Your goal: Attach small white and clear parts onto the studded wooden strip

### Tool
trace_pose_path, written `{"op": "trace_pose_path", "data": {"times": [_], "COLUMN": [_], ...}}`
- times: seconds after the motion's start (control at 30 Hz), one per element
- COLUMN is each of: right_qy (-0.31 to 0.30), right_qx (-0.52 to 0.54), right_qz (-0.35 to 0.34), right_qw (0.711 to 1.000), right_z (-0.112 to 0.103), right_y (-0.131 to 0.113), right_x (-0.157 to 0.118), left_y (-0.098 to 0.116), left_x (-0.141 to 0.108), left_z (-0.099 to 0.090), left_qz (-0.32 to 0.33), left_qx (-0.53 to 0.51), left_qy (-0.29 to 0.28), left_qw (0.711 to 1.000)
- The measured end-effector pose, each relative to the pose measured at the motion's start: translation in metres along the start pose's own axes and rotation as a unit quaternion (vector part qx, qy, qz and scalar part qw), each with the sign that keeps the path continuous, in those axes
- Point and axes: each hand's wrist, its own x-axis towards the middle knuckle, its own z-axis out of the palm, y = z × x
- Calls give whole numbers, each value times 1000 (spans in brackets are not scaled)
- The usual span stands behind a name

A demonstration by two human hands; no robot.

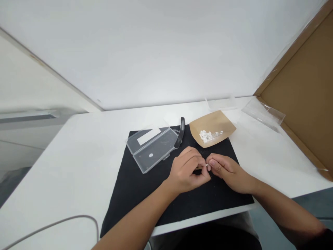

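My left hand (187, 170) and my right hand (229, 172) meet fingertip to fingertip over the black mat (145, 194). Between their fingertips shows a tiny white piece (207, 165), too small to name. The right thumb and forefinger are pinched at it. The left thumb and forefinger close on the other side, curled so that most of what they may hold is hidden. Just beyond the hands sits a brown paper tray (205, 122) with a heap of small white pieces (206, 136) and some clear bits beside it.
An open clear plastic case (156, 154) with a white strip (148, 136) lies on the mat's far left. Beside it is a black curved handle (180, 133). Clear containers (264, 113) stand at the back right near a cardboard panel (304, 86). A cable (73, 217) crosses the front left.
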Motion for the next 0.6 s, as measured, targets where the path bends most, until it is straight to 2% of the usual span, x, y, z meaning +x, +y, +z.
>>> {"op": "trace_pose_path", "data": {"times": [0.3,0.47,0.6], "right_qy": [-20,-13,-7], "right_qx": [50,61,58], "right_qz": [10,8,5], "right_qw": [998,998,998], "right_z": [-1,-2,-2], "right_y": [1,2,1], "right_x": [0,1,1], "left_y": [7,5,2], "left_x": [2,1,-3], "left_z": [-2,-2,-1], "left_qz": [-99,-104,-76], "left_qx": [-88,-98,-96], "left_qy": [-12,-20,-35], "left_qw": [991,990,992]}}
